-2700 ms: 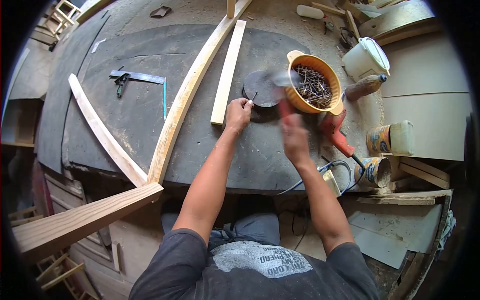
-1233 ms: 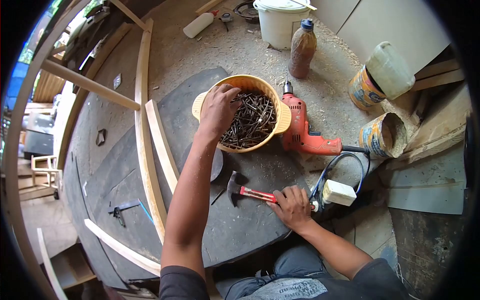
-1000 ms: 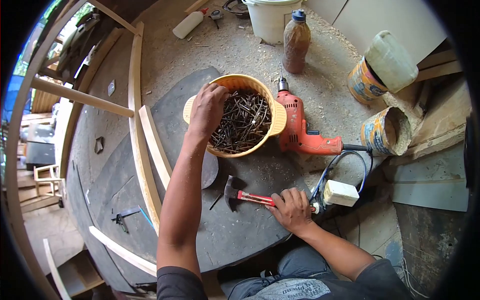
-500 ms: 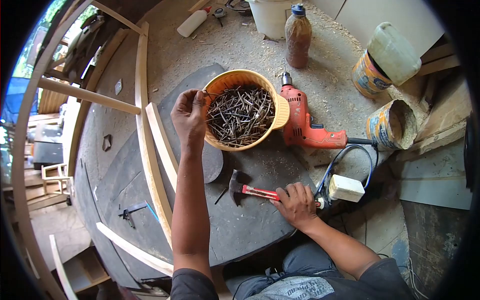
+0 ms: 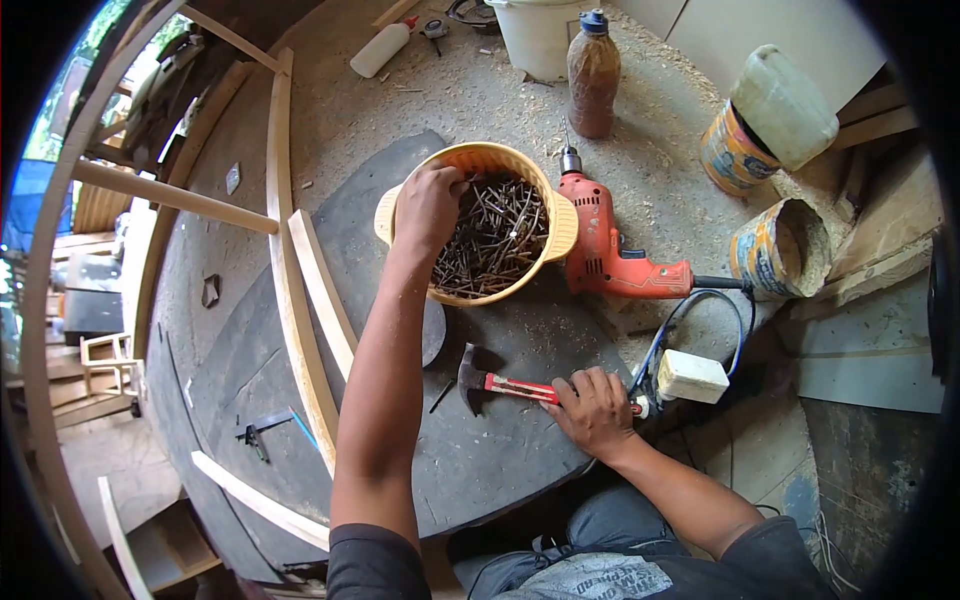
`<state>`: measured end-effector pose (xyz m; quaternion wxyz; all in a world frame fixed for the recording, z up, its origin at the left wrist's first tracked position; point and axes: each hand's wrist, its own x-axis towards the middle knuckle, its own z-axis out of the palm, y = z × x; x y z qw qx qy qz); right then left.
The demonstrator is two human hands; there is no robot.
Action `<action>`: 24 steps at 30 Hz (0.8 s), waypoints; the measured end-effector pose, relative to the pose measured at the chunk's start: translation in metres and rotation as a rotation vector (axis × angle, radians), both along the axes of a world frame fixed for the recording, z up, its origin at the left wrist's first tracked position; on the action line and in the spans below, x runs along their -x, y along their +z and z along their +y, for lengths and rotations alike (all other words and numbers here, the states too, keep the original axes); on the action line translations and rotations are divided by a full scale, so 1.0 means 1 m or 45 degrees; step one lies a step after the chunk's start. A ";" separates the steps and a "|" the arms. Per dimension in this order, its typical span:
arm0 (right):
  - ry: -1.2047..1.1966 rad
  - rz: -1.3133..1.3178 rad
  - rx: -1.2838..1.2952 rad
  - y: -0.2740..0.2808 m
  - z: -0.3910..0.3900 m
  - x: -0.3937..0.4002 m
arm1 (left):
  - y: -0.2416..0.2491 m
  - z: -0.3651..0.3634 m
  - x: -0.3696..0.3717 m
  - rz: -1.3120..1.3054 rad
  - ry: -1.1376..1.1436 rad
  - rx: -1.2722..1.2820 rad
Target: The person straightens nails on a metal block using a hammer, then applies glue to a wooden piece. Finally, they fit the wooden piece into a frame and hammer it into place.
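Note:
A round yellow basket (image 5: 562, 226) full of loose nails (image 5: 500, 235) stands on the dark work surface. Over its left part is my left hand (image 5: 430, 205), its fingers bent down at the nails; the fingertips and anything between them are hidden. My right hand (image 5: 592, 410) is wrapped round the handle of a hammer with a red grip (image 5: 515, 388), which lies flat on the surface, its dark head to the left. A red drill (image 5: 620, 250) rests just right of the basket.
Curved wooden strips (image 5: 290, 300) lie left of my left arm. Behind stand a bottle (image 5: 594, 80) and a white bucket (image 5: 540, 40). Two paint cans (image 5: 735, 155) and a white block (image 5: 692, 377) with a cable are on the right. A caliper (image 5: 262, 430) lies at lower left.
My left hand has moved right, from the basket's left rim to over the nails inside, and its fingers now point down. My right hand stays on the hammer.

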<state>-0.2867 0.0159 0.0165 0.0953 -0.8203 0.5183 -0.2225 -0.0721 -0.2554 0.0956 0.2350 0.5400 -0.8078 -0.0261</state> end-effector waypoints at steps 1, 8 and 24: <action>0.004 0.003 0.008 0.000 0.000 0.000 | -0.001 -0.003 -0.001 -0.006 0.023 -0.017; 0.004 -0.007 0.036 -0.003 0.000 0.000 | 0.039 0.019 -0.015 0.582 0.315 -0.192; -0.004 0.045 0.086 -0.006 0.006 -0.007 | 0.018 0.126 -0.088 2.690 -0.264 -0.765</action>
